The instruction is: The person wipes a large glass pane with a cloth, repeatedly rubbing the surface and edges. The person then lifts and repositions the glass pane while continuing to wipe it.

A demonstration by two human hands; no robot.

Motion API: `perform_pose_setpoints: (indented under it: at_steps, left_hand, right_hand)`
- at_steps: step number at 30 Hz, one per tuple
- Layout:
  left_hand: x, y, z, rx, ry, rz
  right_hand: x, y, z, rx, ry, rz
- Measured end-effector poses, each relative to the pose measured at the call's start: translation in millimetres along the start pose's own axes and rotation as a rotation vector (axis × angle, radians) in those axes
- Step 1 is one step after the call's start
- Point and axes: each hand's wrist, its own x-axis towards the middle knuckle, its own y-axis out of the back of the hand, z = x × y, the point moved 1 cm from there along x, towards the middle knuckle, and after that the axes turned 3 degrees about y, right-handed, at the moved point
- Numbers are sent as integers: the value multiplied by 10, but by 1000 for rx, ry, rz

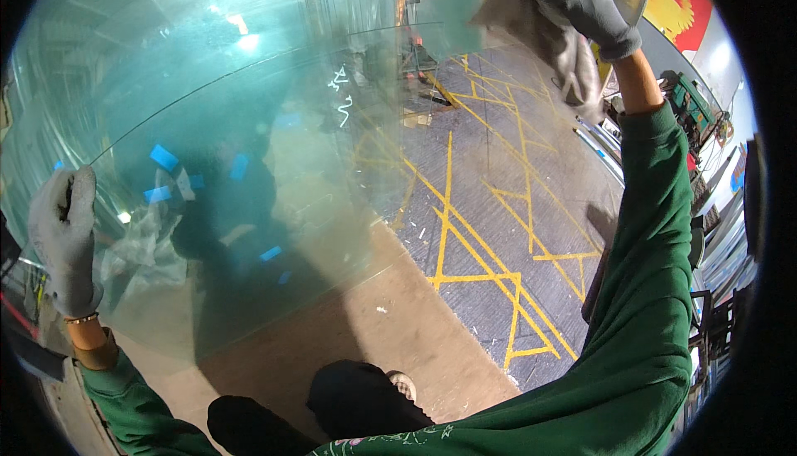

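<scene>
A large greenish, see-through glass sheet [315,174] stands upright before me, filling the left and middle of the head view. A thin dark line curves across it from my left fingertips toward the upper middle. My left hand [65,240], in a grey work glove, is closed at the sheet's left side, fingers and thumb pinched together. High at the upper right, my right hand [577,4], also gloved, grips a crumpled grey cloth [573,70] that hangs down, smeared by motion. Blue tape pieces [164,157] and white handwritten marks [341,95] show on or through the glass.
Beyond lies a dark grey floor [473,232] with crossing yellow lines. A brown board or floor strip [432,315] is under my feet. Long bars and frames [722,248] crowd the right side. A red and yellow panel [685,4] stands at the upper right.
</scene>
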Motion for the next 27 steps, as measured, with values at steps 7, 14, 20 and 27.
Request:
perform_pose_setpoints:
  at_steps: [7, 14, 20, 27]
  left_hand:
    - [59, 15, 88, 155, 79, -5]
    - [13, -44, -145, 176, -150, 49]
    - [-32, 40, -31, 156, -341, 261]
    - [-1032, 1049, -1566, -36, -84, 694]
  right_hand:
    - [890, -514, -1520, 263, 381, 161]
    - [1334, -1581, -2673, 238, 567, -1]
    - [1375, -2013, -3228, 12, 290, -369]
    - [1534, -2043, -2859, 102, 353, -497]
